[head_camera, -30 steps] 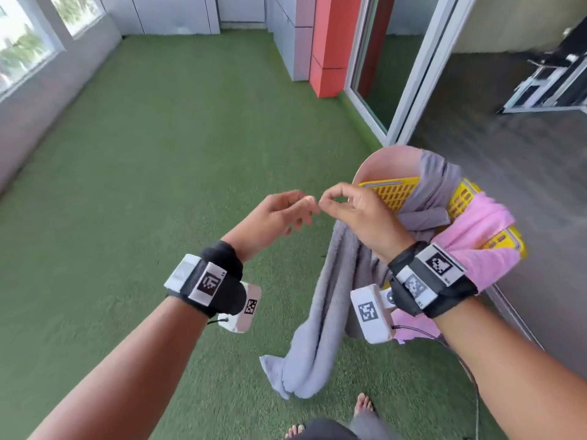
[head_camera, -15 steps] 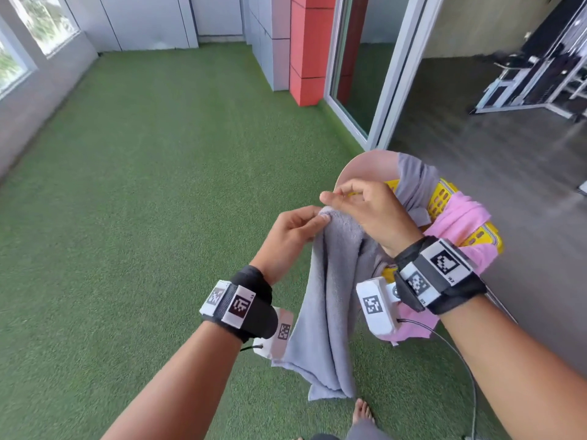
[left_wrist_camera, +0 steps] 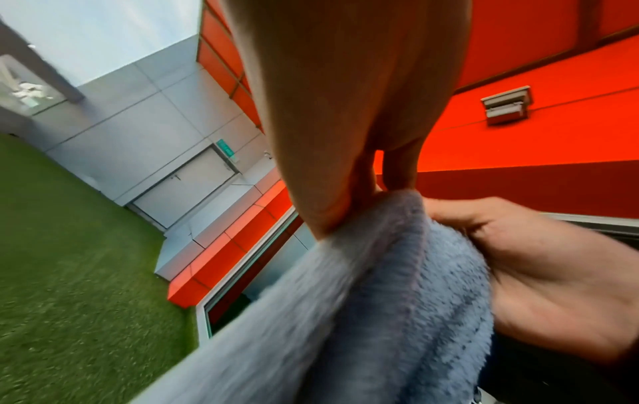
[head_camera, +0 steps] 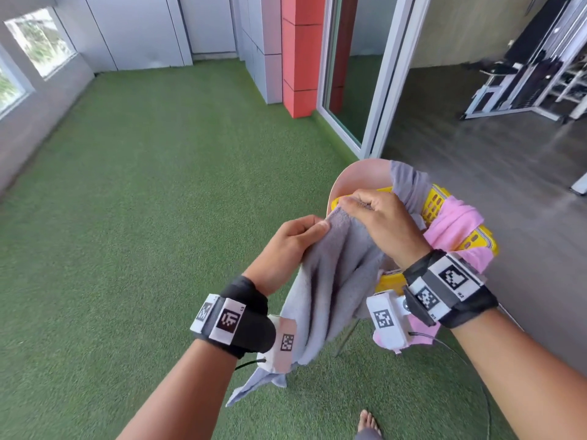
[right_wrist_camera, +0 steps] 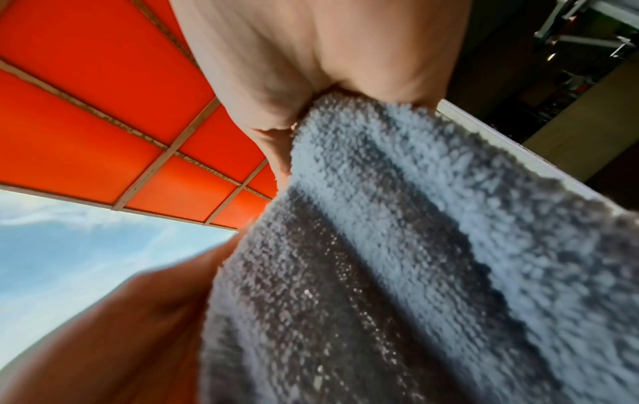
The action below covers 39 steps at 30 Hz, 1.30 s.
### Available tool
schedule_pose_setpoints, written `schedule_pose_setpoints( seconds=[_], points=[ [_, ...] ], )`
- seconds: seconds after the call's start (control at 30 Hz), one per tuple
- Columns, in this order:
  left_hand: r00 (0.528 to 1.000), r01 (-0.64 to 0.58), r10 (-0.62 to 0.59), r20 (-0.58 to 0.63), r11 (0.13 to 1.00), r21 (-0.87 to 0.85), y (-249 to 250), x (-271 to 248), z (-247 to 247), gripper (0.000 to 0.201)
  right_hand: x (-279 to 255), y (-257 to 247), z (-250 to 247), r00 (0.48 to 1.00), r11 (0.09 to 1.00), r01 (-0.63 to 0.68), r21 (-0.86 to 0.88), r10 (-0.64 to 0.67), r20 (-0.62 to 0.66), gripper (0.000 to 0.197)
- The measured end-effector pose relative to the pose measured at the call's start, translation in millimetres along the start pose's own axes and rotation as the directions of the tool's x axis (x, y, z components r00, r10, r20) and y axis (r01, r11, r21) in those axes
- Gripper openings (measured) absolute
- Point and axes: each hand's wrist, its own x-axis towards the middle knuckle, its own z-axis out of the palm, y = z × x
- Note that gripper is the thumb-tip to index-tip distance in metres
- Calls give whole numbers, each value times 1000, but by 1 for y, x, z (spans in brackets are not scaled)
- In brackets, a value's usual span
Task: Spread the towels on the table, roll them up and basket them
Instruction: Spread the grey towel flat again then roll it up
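A grey towel (head_camera: 330,281) hangs in folds between both hands above the green turf. My left hand (head_camera: 297,236) pinches its top edge between thumb and fingers; the left wrist view shows that hand (left_wrist_camera: 345,207) on the grey towel (left_wrist_camera: 363,300). My right hand (head_camera: 378,217) grips the same edge a little to the right, fingers curled round it; in the right wrist view this hand (right_wrist_camera: 297,114) closes on the towel (right_wrist_camera: 415,246). Behind my right hand stands a yellow basket (head_camera: 438,204) with a pink towel (head_camera: 457,223) and another grey towel (head_camera: 409,182) draped over its rim.
The basket sits on a pink chair (head_camera: 359,176). Green turf (head_camera: 158,217) stretches to the left and ahead. A red column (head_camera: 298,58) and a sliding glass door (head_camera: 355,74) stand beyond, with a dark floor (head_camera: 508,185) to the right. My bare foot (head_camera: 368,422) shows below.
The hands have dropped lower and come a little apart along the towel's top edge. The left hand, empty a second ago, now pinches the edge. The towel hangs wider.
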Motion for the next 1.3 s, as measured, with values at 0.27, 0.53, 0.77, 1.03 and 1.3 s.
schedule_pose_setpoints(
  seconds=[0.27, 0.53, 0.77, 1.03, 1.3],
  points=[
    [998, -12, 27, -57, 970, 242, 26, -26, -32, 35, -11, 1, -8, 990, 981, -100, 167, 81, 119, 12],
    [1000, -27, 29, -4, 949, 315, 41, -12, -17, 49, -3, -6, -8, 992, 932, -62, 357, 19, 121, 36],
    [995, -60, 82, -64, 953, 296, 45, -18, -20, 36, -31, -14, 21, 882, 866, -301, 399, 94, 462, 37],
    [1000, -11, 9, 19, 988, 154, 31, -30, -25, 33, -16, -12, -12, 979, 776, -191, 601, 198, 56, 16],
    [990, 17, -45, 137, 979, 203, 30, -29, -21, 49, -26, -16, -13, 975, 682, -160, 713, 223, 6, 24]
  ],
)
